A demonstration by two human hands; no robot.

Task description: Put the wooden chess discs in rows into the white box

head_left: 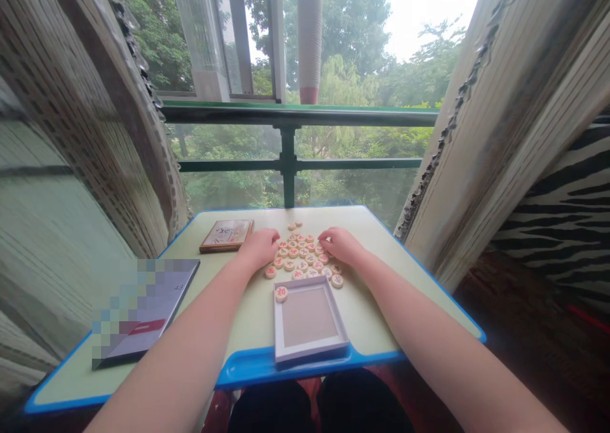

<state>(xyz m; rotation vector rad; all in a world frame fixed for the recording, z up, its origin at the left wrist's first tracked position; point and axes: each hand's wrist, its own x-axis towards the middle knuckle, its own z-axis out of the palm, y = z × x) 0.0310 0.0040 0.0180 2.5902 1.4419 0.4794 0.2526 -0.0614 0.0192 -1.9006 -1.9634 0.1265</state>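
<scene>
The loose xiangqi pieces [301, 255], round wooden discs with red characters, lie in a crowded pile at 12 o'clock from the open shallow box [311, 349]; they are the likeliest thing to go astray, since a wide push from either side could shove the outliers at the pile's 12 o'clock [292, 226] over the table's far edge toward the window railing [288, 160]. A lone disc [281, 294] sits on the box's rim at its 11 o'clock corner; a bump from a wrist could tip it inside or onto the pale green table [248, 322]. Discs knocked upright could also roll. The box itself sits by the table's near blue lip, so a careless forearm could jog it. The left hand [260, 247] lies palm down at the pile's 9 o'clock, the right hand [341, 245] palm down at its 3 o'clock; both are loosely curved, fingers turned inward against the discs, forearms angled in from the lower corners; neither makes a fist, and I cannot tell whether either closes on a disc.
</scene>
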